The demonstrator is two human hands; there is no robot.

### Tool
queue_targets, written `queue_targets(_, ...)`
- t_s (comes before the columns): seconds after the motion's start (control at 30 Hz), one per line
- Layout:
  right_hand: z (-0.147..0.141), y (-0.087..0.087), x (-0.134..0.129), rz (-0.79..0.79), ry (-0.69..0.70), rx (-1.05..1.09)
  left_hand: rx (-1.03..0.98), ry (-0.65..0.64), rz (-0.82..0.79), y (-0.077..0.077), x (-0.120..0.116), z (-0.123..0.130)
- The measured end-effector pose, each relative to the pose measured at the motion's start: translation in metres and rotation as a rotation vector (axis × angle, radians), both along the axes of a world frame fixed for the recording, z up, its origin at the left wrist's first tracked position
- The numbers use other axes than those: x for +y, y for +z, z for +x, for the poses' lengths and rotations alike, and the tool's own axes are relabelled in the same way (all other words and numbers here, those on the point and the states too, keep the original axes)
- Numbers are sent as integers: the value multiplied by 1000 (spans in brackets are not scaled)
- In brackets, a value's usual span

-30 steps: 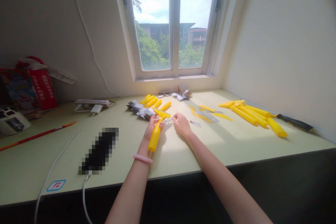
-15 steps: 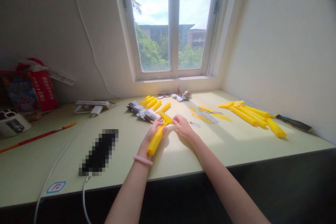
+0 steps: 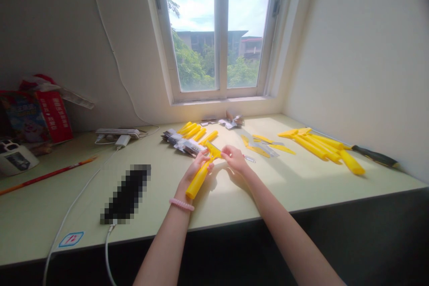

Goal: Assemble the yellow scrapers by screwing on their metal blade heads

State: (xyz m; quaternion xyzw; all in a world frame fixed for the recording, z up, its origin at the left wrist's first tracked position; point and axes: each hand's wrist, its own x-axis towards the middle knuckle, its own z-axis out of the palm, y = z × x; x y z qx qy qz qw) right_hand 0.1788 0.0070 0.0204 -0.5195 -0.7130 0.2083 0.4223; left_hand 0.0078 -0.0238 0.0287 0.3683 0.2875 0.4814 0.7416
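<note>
Two hands at work on the desk (image 3: 60,205), straight below the window (image 3: 217,31), and both are on one yellow plastic scraper (image 3: 198,179)! The left hand (image 3: 197,170), pink beaded bracelet (image 3: 181,204) at the wrist, is closed firmly round the handle, with the scraper's head poking up past the fingers toward the window. In comes the right hand (image 3: 235,159), fingertips (image 3: 224,152) pinched almost shut at that head, though whether they've really got hold or are only touching, I can't tell from here. Below the window's left pane, a bunch of silver-and-black packets (image 3: 182,143) lies near a row of yellow handles (image 3: 196,133), and a small metal piece (image 3: 250,158) sits below the right pane. Watch that head: if there's a sharp edge on it, one slip of those fingertips could nick skin, and a twist in the left hand's grip could swing the scraper into the packets!
</note>
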Motion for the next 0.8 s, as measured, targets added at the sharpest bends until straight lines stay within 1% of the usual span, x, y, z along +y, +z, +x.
queue_targets(0.17,0,-1,3,16,28,50,0,9,5,0,1,-1)
queue_targets(0.23,2,-2,6,17,12,97,-13,23,-20,2,2,0)
queue_targets(0.3,7,-3,9,18,-65,127,-21,43,-63,3,3,0)
queue_targets(0.37,16,-5,12,30,-203,79,-28,73,-98,2,4,-1)
queue_targets(0.47,36,-10,11,48,-429,-129,-56,109,-111,-1,7,-2)
queue_targets(0.53,49,-13,8,1,-528,-236,-77,109,-108,-4,10,-2)
queue_targets(0.63,63,-15,3,-121,-557,-308,-97,113,-117,-7,12,-4)
queue_targets(0.7,67,-15,0,-168,-566,-343,-100,122,-128,-7,13,-4)
queue_targets(0.77,67,-13,-2,-168,-575,-348,-95,125,-135,-6,13,-5)
queue_targets(0.8,66,-11,-3,-147,-559,-317,-92,125,-135,-5,12,-4)
